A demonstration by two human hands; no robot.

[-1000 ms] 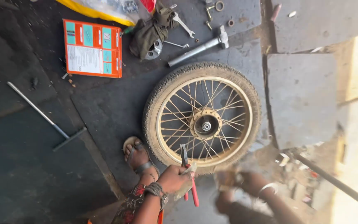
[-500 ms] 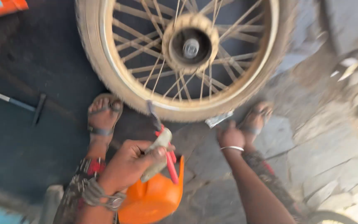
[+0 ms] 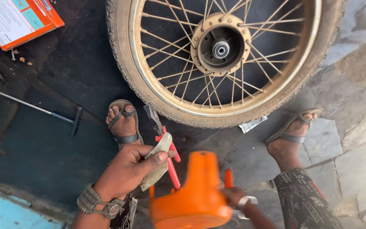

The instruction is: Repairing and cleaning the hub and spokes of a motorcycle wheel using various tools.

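Observation:
My left hand grips red-handled pliers together with a pale flat piece, jaws pointing up toward the tyre. Low in the frame, my right hand grips an orange plastic stool by its edge; the stool is blurred. A dusty spoked motorcycle wheel lies flat on the ground ahead of me, with its hub facing up. My sandalled feet stand on either side below the wheel.
An orange and white box lies at top left. A long T-handle metal tool rests on the dark floor at left. A crumpled wrapper sits under the tyre's edge. Stone slabs lie to the right.
The view has closed in on the wheel. My right hand left the ground and took hold of the orange stool, which has come up between my legs. The pliers stay in my left hand.

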